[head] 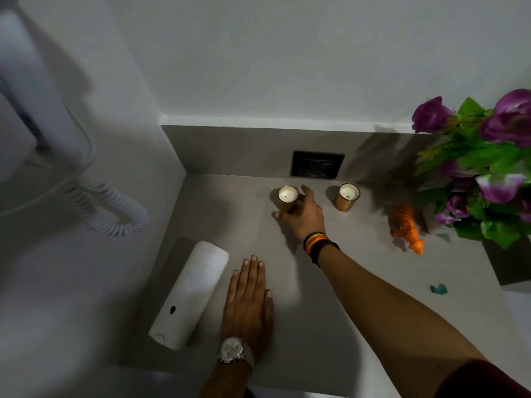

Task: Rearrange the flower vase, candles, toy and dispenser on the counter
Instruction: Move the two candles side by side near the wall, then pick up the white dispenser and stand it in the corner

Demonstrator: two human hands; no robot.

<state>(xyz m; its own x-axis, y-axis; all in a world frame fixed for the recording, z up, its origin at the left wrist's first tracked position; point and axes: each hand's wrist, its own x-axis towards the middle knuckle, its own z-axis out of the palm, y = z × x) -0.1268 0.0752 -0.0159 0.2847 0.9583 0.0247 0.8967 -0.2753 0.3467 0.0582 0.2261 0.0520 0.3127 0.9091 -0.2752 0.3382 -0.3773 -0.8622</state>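
Note:
Two gold-cased candles stand near the back of the grey counter [359,282]. My right hand [304,216] wraps around the left candle [287,196], thumb in front and fingers behind it. The right candle [348,196] stands free. An orange toy animal [406,228] stands to its right, beside a pale flower vase [431,222] holding purple flowers and green leaves [488,173]. A white cylindrical dispenser [191,291] stands at the counter's left side. My left hand [250,297] rests flat on the counter just right of the dispenser, fingers together.
A black wall socket [317,164] sits in the backsplash behind the candles. A white appliance with a coiled cord [120,211] hangs on the left wall. A small teal scrap [438,289] lies at the right. A dark box [508,262] sits under the foliage.

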